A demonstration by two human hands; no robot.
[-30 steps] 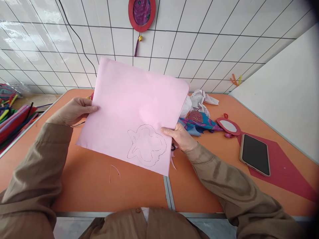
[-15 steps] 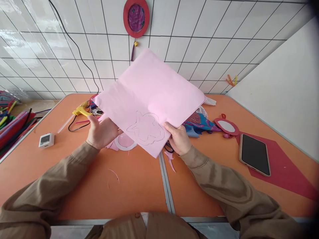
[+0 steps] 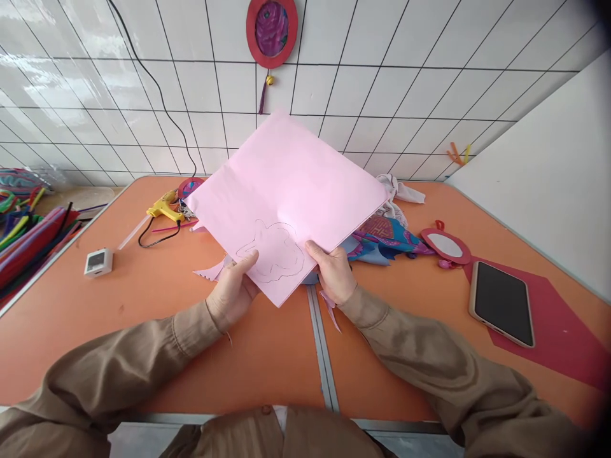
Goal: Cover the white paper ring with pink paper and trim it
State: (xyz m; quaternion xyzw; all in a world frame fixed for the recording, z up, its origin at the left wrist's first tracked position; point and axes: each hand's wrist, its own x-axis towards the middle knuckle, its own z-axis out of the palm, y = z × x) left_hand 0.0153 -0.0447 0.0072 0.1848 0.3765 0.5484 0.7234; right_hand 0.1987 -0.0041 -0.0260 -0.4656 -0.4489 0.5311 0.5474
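Observation:
A large pink sheet of paper (image 3: 296, 172) is held up over the table, one corner pointing down toward me. Near that lower corner a wavy, flower-like outline is drawn in thin dark line. My left hand (image 3: 235, 286) pinches the lower left edge, thumb on top beside the drawing and fingers behind. On the lower right edge my right hand (image 3: 334, 270) grips the sheet the same way, its thumb just right of the outline. Pink paper scraps (image 3: 210, 272) lie below the sheet, partly hidden by it.
On the orange table (image 3: 172, 331) lie a yellow glue gun (image 3: 165, 207), a small white device (image 3: 98, 262), patterned blue cloth (image 3: 391, 236), a red-rimmed oval (image 3: 446, 245) and a phone (image 3: 502, 303) on red paper (image 3: 556, 324). Pipe cleaners (image 3: 33, 248) stand at far left.
My left hand has moved right and closed on the sheet's lower left edge; before, it was open beside it. The sheet has turned slightly, its lower corner shifting left.

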